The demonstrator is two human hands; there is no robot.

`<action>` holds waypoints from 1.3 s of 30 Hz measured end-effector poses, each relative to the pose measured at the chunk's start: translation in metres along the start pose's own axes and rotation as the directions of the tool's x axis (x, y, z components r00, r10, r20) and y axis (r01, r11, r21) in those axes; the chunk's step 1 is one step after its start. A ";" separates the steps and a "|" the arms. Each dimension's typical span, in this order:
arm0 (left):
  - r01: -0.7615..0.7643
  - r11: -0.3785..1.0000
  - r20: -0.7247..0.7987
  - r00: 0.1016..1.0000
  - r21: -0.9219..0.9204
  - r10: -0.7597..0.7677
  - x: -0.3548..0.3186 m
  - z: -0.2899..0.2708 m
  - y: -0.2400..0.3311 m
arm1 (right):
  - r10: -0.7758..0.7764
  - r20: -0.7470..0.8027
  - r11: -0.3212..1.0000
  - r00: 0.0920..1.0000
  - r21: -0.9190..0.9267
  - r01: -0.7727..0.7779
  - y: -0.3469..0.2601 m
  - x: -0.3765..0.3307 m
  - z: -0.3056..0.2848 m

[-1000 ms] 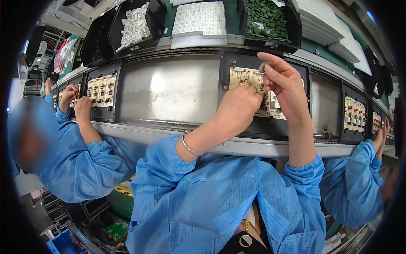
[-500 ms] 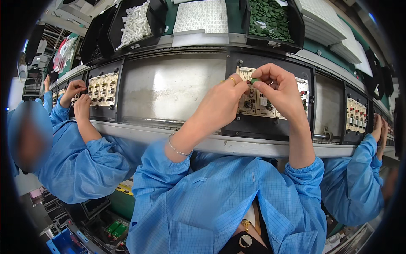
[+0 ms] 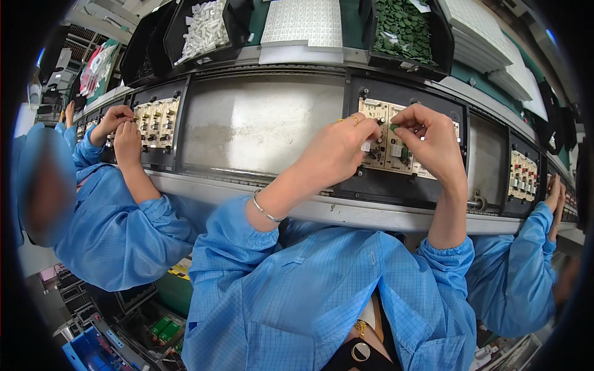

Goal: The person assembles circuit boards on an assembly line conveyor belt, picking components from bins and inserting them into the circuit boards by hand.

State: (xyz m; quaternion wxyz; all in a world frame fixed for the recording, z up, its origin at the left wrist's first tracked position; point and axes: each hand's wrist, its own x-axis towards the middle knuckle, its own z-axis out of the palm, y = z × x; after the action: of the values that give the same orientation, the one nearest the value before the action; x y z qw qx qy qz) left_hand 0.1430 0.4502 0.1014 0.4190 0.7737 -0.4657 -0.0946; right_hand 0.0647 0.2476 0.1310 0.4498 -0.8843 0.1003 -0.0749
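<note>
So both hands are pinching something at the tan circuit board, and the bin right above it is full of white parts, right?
Not quite. In the head view the bin above the tan circuit board holds green parts; the white ones are further left. Left hand and right hand do meet at the board.

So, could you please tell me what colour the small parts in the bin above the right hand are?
Dark green: the bin of parts sits above the right hand, seen in the head view.

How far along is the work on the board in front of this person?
Done: the circuit board already carries several mounted parts. In hand: the left hand and right hand meet over it, pinching a small green part. Left: seating that part; the remaining empty spots can't be judged.
</note>
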 end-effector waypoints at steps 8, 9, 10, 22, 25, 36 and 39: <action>-0.017 0.997 -0.266 0.963 0.080 0.038 0.011 -0.039 -0.024 | -0.152 0.099 0.962 0.983 -0.214 0.170 -0.012 -0.010 0.024; 0.018 0.995 -0.322 0.947 0.096 0.014 0.012 -0.044 -0.028 | -0.202 0.081 0.943 0.976 -0.254 0.216 -0.010 -0.010 0.026; 0.053 0.992 -0.339 0.941 0.116 -0.011 0.013 -0.051 -0.032 | -0.203 0.081 0.943 0.976 -0.254 0.217 -0.010 -0.011 0.028; 0.095 0.910 -0.490 0.862 0.404 0.127 0.053 -0.081 -0.107 | -0.227 0.070 0.917 0.971 -0.321 0.237 -0.012 -0.012 0.036; 0.069 0.900 -0.495 0.852 0.431 0.172 0.061 -0.075 -0.118 | -0.196 0.070 0.922 0.978 -0.325 0.209 -0.014 -0.011 0.037; 0.090 0.829 -0.404 0.899 0.552 0.172 0.079 -0.084 -0.125 | -0.065 -0.076 0.996 0.995 -0.063 0.061 -0.020 0.003 0.029; 0.116 0.768 -0.367 0.916 0.630 0.164 0.079 -0.085 -0.119 | -0.061 -0.125 0.998 0.990 0.009 0.062 -0.017 0.006 0.034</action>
State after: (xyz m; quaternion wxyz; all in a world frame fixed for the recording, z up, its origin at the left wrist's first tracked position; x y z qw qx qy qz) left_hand 0.3083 0.4601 0.0865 0.2177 0.8658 -0.3838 0.2360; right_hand 0.0803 0.2820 0.1253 0.4456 -0.8778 0.1004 -0.1444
